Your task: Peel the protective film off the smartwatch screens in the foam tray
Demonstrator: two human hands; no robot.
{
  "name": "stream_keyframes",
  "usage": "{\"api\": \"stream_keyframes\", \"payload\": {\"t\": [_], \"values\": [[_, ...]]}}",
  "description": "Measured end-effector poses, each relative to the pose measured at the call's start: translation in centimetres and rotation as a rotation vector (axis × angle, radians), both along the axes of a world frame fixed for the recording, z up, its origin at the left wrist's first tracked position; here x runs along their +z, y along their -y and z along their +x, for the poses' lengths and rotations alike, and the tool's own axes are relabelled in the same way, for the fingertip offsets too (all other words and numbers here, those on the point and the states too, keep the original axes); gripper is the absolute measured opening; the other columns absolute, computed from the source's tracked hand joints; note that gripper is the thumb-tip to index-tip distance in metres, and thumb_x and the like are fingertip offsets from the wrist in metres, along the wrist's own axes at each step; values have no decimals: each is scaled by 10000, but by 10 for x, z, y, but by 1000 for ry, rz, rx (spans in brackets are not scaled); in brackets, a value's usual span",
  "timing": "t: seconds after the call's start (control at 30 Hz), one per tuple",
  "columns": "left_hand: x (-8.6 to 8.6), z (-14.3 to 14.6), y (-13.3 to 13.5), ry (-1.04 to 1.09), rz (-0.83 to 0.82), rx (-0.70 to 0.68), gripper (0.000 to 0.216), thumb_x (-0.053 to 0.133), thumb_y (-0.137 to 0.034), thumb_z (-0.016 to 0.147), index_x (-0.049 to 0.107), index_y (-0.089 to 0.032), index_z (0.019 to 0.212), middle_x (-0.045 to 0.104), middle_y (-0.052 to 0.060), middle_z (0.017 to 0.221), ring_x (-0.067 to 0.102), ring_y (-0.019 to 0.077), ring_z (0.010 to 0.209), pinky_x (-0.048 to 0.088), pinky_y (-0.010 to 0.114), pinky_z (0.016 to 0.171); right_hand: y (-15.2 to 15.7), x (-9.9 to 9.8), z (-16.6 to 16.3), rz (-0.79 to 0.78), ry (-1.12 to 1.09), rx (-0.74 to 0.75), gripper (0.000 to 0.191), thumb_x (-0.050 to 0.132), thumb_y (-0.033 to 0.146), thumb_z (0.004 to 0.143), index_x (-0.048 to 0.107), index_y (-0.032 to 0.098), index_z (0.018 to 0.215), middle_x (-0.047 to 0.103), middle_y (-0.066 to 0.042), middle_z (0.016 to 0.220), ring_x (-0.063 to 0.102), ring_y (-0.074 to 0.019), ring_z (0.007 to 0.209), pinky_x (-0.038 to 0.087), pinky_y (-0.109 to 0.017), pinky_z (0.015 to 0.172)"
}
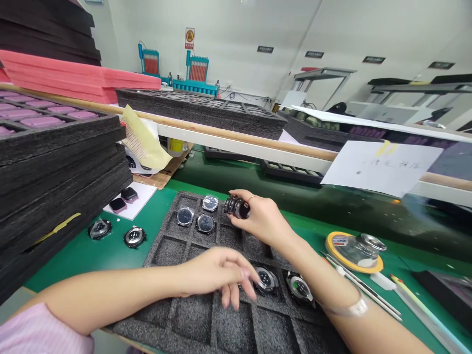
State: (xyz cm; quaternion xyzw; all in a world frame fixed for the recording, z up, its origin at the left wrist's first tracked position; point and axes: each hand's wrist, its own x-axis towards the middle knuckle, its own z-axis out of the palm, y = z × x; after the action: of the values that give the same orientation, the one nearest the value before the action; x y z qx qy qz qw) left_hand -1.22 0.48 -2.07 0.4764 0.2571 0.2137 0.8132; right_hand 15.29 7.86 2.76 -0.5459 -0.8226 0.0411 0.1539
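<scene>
My right hand [262,214] grips a small stack of round black watch cases [238,207] over the far part of a black foam tray [162,255]. My left hand [224,275] hovers above the middle of the tray, blurred, its fingers loosely apart with nothing seen in them. By its fingertips lies a watch case [266,280] with its sensor side up. Another watch case [300,287] rests in a compartment under my right forearm. In the tray's far left compartments sit round watches [185,215], face up.
Two round watch cases [134,237] and two square watches [129,194] lie on the left of the green table. Stacked foam trays [55,162] rise beside them. On the right are a glass jar on a yellow-rimmed base [354,251] and thin sticks [363,287]. A shelf edge [228,135] crosses behind.
</scene>
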Motion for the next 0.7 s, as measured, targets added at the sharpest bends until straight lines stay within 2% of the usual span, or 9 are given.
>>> {"api": "stream_keyframes", "payload": {"t": [0.1,0.17,0.27,0.37,0.5,0.7], "values": [[2,2,-5,81,-226,313,376,721,-475,851,630,-121,935,729,85,813,679,127,609,530,206,587,32,-2,6,56,-183,48,561,698,313,843,505,197,1358,734,-59,1178,748,-169,923,610,-250,816],[4,1,-6,168,-304,399,453,661,-562,883,626,-120,974,731,103,852,718,173,747,567,276,751,52,-8,8,117,-362,161,576,701,276,806,513,209,1346,712,-60,1254,741,-172,1018,614,-224,818],[9,0,-2,238,-231,360,587,652,-664,851,625,-136,1106,736,119,974,717,219,891,547,363,894,72,-21,10,182,-547,304,669,693,156,747,500,232,1383,709,-53,1275,715,-182,1122,597,-242,924],[11,2,5,210,-152,302,722,704,-716,769,601,-142,1194,725,146,1074,716,253,911,538,418,904,79,-34,11,184,-553,327,735,721,127,743,470,253,1422,696,-64,1306,708,-190,1141,571,-282,1002],[9,6,9,139,-154,339,727,725,-717,748,596,-136,1166,720,133,1040,701,225,883,534,376,866,79,-45,11,112,-611,350,794,813,212,756,435,271,1452,690,-70,1321,685,-195,1186,530,-308,1071],[7,6,7,128,-149,288,676,707,-701,779,612,-139,1143,695,99,993,683,203,886,530,319,799,81,-45,10,21,-757,334,900,852,214,726,377,314,1483,718,-22,1272,707,-155,1133,545,-248,1028]]}}
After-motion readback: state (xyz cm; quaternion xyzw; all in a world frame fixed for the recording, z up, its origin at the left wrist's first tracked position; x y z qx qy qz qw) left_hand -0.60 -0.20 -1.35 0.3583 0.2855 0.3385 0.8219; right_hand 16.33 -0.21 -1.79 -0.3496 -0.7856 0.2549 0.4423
